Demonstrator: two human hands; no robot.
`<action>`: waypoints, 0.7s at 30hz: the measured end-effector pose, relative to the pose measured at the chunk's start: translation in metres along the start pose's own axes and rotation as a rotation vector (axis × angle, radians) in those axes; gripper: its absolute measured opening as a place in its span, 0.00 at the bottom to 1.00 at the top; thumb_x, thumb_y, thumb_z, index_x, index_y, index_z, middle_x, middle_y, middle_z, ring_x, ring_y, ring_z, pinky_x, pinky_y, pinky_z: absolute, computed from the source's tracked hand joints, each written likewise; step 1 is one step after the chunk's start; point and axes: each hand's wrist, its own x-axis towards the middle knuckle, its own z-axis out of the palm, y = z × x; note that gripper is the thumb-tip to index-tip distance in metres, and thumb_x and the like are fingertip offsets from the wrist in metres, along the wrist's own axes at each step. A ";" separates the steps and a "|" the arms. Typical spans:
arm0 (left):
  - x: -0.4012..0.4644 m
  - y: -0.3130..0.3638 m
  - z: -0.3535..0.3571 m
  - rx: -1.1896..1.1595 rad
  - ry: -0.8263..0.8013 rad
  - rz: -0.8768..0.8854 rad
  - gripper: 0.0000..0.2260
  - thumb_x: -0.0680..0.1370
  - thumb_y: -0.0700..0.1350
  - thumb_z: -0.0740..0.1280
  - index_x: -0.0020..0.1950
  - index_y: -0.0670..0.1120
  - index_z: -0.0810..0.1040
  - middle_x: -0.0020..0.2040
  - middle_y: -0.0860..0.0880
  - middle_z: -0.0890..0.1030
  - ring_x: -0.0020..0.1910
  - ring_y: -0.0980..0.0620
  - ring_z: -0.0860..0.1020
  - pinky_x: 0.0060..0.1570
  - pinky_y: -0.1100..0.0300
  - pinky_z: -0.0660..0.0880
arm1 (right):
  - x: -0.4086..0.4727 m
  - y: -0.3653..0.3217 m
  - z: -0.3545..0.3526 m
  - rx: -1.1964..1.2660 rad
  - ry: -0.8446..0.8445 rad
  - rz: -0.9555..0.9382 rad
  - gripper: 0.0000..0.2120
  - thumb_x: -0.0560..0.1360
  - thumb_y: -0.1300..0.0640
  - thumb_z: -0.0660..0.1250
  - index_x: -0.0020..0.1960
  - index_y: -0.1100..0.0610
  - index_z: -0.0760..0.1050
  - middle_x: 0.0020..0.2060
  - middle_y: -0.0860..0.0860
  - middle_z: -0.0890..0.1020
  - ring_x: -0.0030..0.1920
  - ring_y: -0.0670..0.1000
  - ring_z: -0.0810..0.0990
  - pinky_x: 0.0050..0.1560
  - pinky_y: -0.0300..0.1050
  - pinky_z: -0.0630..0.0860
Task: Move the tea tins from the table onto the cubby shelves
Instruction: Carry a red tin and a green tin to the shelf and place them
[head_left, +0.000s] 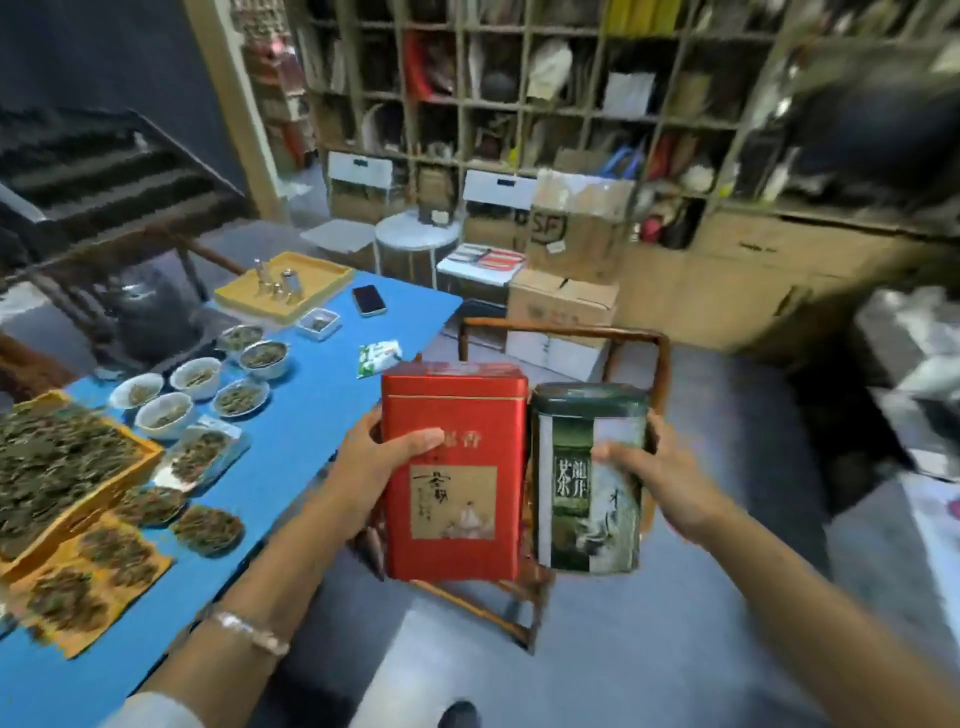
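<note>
I hold two tea tins upright in front of me, side by side and touching. My left hand (382, 467) grips a tall red rectangular tin (457, 509) with a gold label, thumb across its front. My right hand (660, 483) grips a dark green and white tin (587, 499) with a rounded green lid. Both tins hang in the air past the right edge of the blue table (291, 457), above a wooden chair (660, 374). The cubby shelves (530, 98) fill the far wall, their compartments stuffed with bags and papers.
On the blue table lie several white bowls of tea leaves (197, 376), yellow trays of loose tea (62, 467), a yellow tray with metal pieces (285, 288) and a phone (369, 300). Cardboard boxes (576, 228), a white round stool (415, 239) and white chairs stand before the shelves.
</note>
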 end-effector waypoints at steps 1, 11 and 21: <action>0.015 0.002 0.026 0.003 -0.058 -0.006 0.30 0.55 0.56 0.78 0.55 0.46 0.82 0.49 0.43 0.86 0.48 0.42 0.85 0.44 0.51 0.81 | -0.005 -0.002 -0.022 -0.004 0.055 -0.011 0.32 0.55 0.47 0.76 0.58 0.50 0.74 0.48 0.48 0.86 0.48 0.49 0.85 0.42 0.39 0.80; 0.131 0.002 0.240 -0.054 -0.494 -0.034 0.31 0.56 0.55 0.80 0.57 0.48 0.80 0.50 0.43 0.86 0.48 0.42 0.85 0.42 0.49 0.82 | -0.003 -0.019 -0.207 -0.093 0.383 -0.018 0.24 0.58 0.50 0.76 0.54 0.46 0.76 0.50 0.55 0.85 0.50 0.56 0.85 0.51 0.53 0.82; 0.262 0.030 0.345 -0.086 -0.501 -0.035 0.37 0.49 0.59 0.84 0.55 0.50 0.82 0.50 0.42 0.86 0.48 0.39 0.85 0.47 0.44 0.81 | 0.131 -0.043 -0.317 0.023 0.385 -0.060 0.21 0.58 0.51 0.77 0.50 0.42 0.79 0.48 0.52 0.86 0.48 0.53 0.86 0.42 0.41 0.80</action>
